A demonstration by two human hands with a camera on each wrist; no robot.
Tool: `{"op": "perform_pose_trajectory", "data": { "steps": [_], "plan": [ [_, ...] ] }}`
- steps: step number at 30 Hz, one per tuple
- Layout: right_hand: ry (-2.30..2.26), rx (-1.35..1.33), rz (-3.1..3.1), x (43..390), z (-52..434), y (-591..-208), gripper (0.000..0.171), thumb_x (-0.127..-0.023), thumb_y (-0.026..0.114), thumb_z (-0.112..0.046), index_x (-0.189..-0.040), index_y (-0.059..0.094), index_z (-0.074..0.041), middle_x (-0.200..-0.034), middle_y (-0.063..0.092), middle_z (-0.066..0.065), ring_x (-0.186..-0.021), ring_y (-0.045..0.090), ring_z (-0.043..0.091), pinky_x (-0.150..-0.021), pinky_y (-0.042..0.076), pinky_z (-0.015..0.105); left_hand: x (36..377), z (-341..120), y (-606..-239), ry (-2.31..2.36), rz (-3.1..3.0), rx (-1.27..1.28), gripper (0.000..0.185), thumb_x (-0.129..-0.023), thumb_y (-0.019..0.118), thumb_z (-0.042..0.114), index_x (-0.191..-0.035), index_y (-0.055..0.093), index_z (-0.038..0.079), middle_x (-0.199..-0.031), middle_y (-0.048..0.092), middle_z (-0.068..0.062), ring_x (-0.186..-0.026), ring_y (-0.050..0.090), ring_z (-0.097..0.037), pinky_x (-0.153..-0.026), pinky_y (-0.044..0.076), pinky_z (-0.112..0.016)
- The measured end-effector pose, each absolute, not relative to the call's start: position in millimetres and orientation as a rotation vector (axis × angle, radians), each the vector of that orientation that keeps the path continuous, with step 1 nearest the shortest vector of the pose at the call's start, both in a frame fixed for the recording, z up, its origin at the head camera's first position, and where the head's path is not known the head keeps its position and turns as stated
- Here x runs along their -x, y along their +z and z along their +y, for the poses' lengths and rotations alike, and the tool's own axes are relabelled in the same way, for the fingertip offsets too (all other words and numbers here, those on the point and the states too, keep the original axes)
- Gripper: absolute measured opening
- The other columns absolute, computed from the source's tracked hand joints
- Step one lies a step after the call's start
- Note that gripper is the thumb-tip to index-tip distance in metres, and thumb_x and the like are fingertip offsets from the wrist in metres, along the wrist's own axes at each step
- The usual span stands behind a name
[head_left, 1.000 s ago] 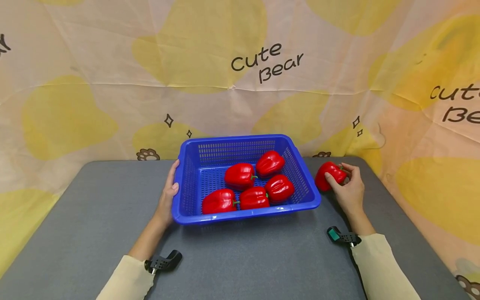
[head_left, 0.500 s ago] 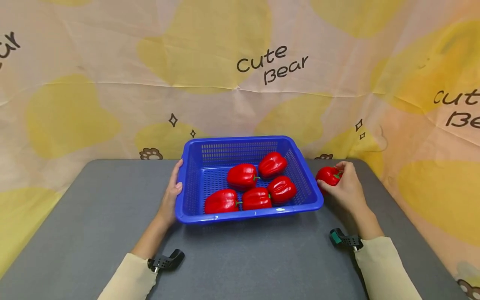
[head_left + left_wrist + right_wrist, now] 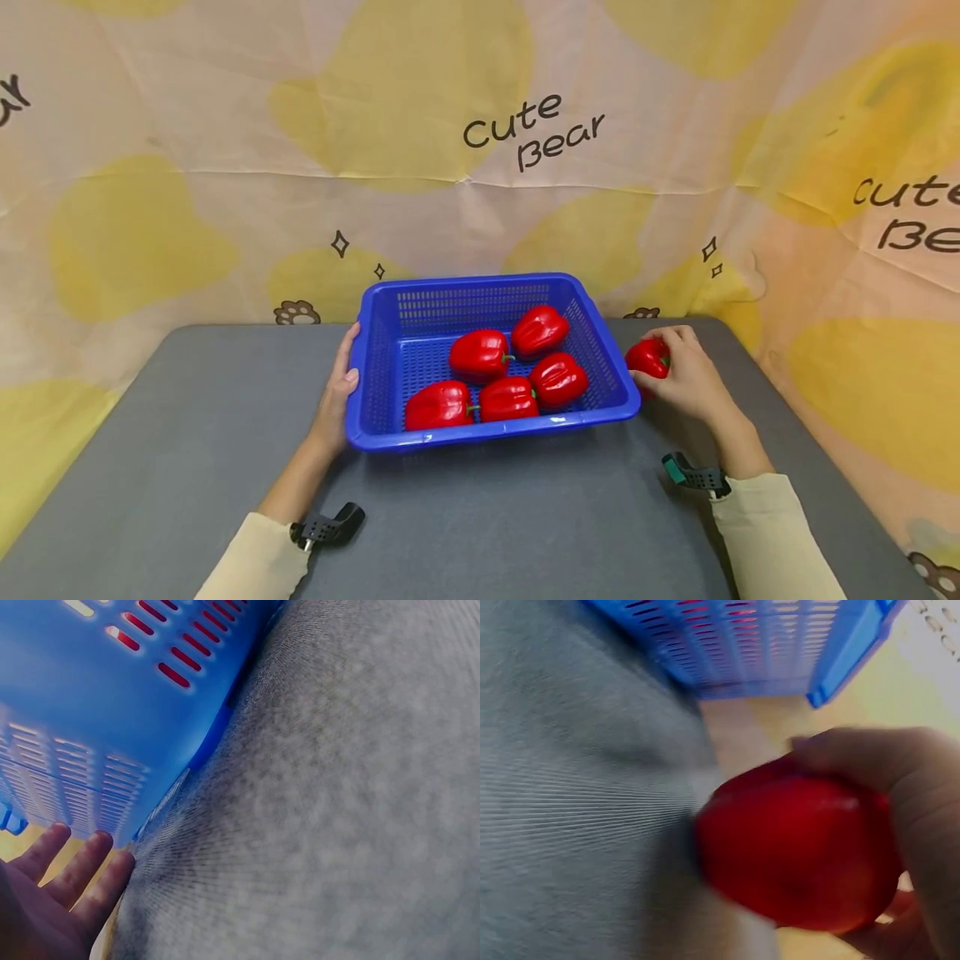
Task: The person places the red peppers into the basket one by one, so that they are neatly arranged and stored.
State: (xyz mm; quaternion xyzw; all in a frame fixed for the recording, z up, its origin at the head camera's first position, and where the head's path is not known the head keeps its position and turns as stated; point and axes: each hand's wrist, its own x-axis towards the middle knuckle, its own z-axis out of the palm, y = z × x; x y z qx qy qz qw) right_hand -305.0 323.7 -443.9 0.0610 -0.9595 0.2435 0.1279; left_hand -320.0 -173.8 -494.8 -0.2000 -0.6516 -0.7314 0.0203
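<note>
A blue plastic basket (image 3: 491, 429) with slotted walls sits mid-table, holding several red bell peppers (image 3: 478, 354) with green stems. At its left end my left hand (image 3: 337, 396) rests against the outer wall, thumb near the rim. The left wrist view shows the extended fingers (image 3: 79, 881) right at the slotted wall. My right hand (image 3: 690, 375) grips another red bell pepper (image 3: 647, 358) just right of the basket, thumb on the near side and fingers over the far side. In the right wrist view this bell pepper (image 3: 795, 851) is blurred, close over the table.
The grey table (image 3: 510, 517) extends around the basket on all sides. Behind it hangs a pink and yellow printed cloth (image 3: 405, 225), which also runs along the right side. Each wrist wears a black strap, the right one (image 3: 693, 475) with a green patch.
My right hand has shifted slightly with the bell pepper, now covering more of it, and the pepper has turned a little. The left hand and basket stay in place.
</note>
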Motion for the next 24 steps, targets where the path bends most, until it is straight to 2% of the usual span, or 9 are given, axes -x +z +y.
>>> {"op": "perform_pose_trajectory", "data": {
  "steps": [7,13,20,24],
  "plan": [
    [0.753,-0.181,-2.651,312.7,320.3,-460.4,0.057,-0.08,0.08,-0.014,-0.123,0.047,0.004,-0.119,0.051,0.026,-0.103,0.055,0.043,-0.083,0.056,0.063,320.3,-174.0,-495.6,-2.27,-2.023,0.624,0.067,-0.099,0.028,0.027,-0.163,0.01,0.026,-0.167,0.016,-0.014,-0.131,0.045,-0.026,-0.092,0.056,-0.028],
    [0.711,-0.138,-2.728,310.1,320.2,-458.5,0.057,-0.08,0.082,-0.019,-0.118,0.045,0.002,-0.113,0.051,0.025,-0.098,0.056,0.043,-0.082,0.053,0.059,320.7,-173.3,-495.2,-2.243,-2.034,0.629,0.067,-0.098,0.028,0.028,-0.163,0.011,0.027,-0.167,0.017,-0.013,-0.131,0.044,-0.028,-0.092,0.055,-0.027],
    [0.669,-0.112,-2.803,305.6,320.3,-455.7,0.07,-0.082,0.081,-0.031,-0.135,0.045,-0.005,-0.127,0.05,0.027,-0.108,0.056,0.047,-0.088,0.049,0.065,321.3,-173.3,-496.9,-2.233,-2.036,0.644,0.067,-0.098,0.028,0.029,-0.163,0.01,0.027,-0.168,0.015,-0.012,-0.134,0.041,-0.029,-0.094,0.054,-0.026],
    [0.649,-0.057,-2.827,305.7,318.0,-453.9,0.074,-0.083,0.079,-0.038,-0.141,0.044,-0.01,-0.131,0.046,0.029,-0.106,0.057,0.049,-0.087,0.049,0.066,321.0,-173.6,-496.7,-2.238,-2.019,0.641,0.067,-0.099,0.028,0.029,-0.163,0.011,0.026,-0.168,0.016,-0.013,-0.133,0.042,-0.027,-0.094,0.054,-0.026]
  ]
}}
